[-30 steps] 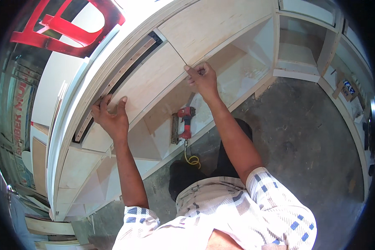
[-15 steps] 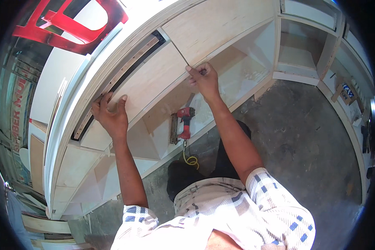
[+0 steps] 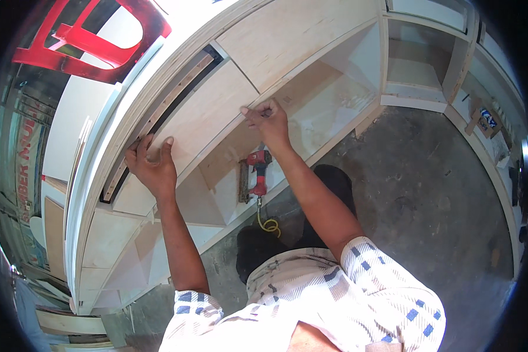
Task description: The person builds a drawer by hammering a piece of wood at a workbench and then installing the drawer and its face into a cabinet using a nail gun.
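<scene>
A pale plywood drawer front (image 3: 211, 97) sits in the long cabinet, with a dark gap along its upper edge. My left hand (image 3: 154, 167) grips this panel near its left end. Its fingers hook over the upper edge into the gap, and its thumb lies against the face. My right hand (image 3: 271, 124) is at the panel's lower edge, left of the seam with the neighbouring panel (image 3: 293, 35). Its fingers are curled, and the thumb and fingertips pinch at that edge. A red and black nail gun (image 3: 257, 173) lies in the cabinet compartment below, between my forearms.
A yellow coiled air hose (image 3: 268, 224) runs from the nail gun toward my knees. A red plastic chair or stool (image 3: 94, 41) stands beyond the cabinet. More open cabinet frames (image 3: 419, 64) curve round on the right, with a small box (image 3: 486, 120) on one. The floor (image 3: 416, 188) is grey concrete.
My right hand has slid left along the panel's lower edge, away from the seam. My left hand keeps its place on the panel, and the view has shifted slightly.
</scene>
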Action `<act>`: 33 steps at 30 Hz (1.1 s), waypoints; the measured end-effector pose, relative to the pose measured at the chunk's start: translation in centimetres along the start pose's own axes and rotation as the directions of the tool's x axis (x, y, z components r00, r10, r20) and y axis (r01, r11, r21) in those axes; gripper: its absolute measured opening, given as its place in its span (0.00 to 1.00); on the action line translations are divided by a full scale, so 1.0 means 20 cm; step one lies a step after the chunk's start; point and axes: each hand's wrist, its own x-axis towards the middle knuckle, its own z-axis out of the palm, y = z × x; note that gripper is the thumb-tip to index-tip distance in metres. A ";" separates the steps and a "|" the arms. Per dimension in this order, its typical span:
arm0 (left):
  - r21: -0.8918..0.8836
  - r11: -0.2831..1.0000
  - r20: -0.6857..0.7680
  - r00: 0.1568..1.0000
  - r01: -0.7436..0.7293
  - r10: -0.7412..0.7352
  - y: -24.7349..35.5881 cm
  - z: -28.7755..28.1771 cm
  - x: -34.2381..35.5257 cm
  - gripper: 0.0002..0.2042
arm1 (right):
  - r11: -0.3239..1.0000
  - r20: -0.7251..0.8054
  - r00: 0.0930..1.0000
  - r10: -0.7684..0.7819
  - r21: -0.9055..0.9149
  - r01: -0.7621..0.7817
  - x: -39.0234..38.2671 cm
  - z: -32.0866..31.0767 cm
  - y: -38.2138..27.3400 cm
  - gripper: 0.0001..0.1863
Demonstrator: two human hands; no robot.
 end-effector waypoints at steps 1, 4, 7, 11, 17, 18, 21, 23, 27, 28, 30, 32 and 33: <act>0.019 1.000 0.000 1.000 0.001 -0.001 0.01 0.00 0.00 0.19 | 0.998 0.000 0.999 0.032 0.055 -0.032 0.00 0.01 0.00 0.21; 0.032 0.999 -0.005 1.000 0.003 -0.003 0.04 0.01 0.00 0.19 | 0.992 -0.006 0.998 0.070 0.107 -0.069 0.00 0.01 -0.01 0.21; 0.027 1.000 -0.027 0.999 -0.015 0.016 0.00 -0.03 0.01 0.19 | 0.992 0.009 0.996 0.084 0.089 -0.085 0.00 0.06 -0.02 0.19; -0.032 0.998 -0.097 0.994 -0.058 0.055 -0.13 0.00 -0.02 0.19 | 0.992 0.051 0.998 0.033 0.121 -0.039 0.01 0.06 0.08 0.16; -0.083 0.996 -0.147 0.989 -0.042 0.029 -0.07 0.01 -0.03 0.20 | 0.994 -0.003 0.995 0.100 -0.043 -0.100 -0.01 -0.01 0.03 0.15; -0.079 0.997 -0.129 0.992 -0.008 -0.002 -0.06 -0.02 -0.04 0.21 | 0.993 0.054 0.993 0.108 -0.059 -0.105 -0.03 0.02 0.02 0.15; -0.113 0.993 -0.106 0.994 0.017 -0.029 -0.07 -0.04 -0.04 0.21 | 0.996 0.052 0.995 0.089 -0.034 -0.088 -0.04 0.04 0.01 0.17; -0.140 0.989 -0.101 0.993 0.038 -0.053 -0.05 -0.07 -0.03 0.21 | 0.997 0.007 0.997 0.072 -0.041 -0.072 -0.02 0.04 0.01 0.17; -0.150 0.988 -0.119 0.992 0.018 -0.036 -0.08 -0.05 -0.04 0.20 | 0.996 0.054 0.995 0.083 -0.045 -0.081 -0.02 0.05 0.00 0.17; -0.173 0.985 -0.117 0.993 0.010 -0.031 -0.08 -0.05 -0.03 0.20 | 0.994 0.047 0.995 0.090 -0.067 -0.087 -0.02 0.05 -0.01 0.17; -0.172 0.985 -0.136 0.990 0.012 -0.036 -0.08 -0.03 -0.03 0.20 | 0.991 0.044 0.994 0.096 -0.098 -0.092 -0.01 0.05 -0.02 0.16; -0.172 0.985 -0.156 0.987 0.009 -0.036 -0.08 -0.03 -0.03 0.20 | 0.986 0.019 0.993 0.120 -0.122 -0.117 0.00 0.04 -0.02 0.16; -0.158 0.987 -0.151 0.988 0.004 -0.028 -0.08 -0.02 -0.03 0.19 | 0.985 0.018 0.993 0.120 -0.129 -0.116 0.00 0.04 -0.03 0.16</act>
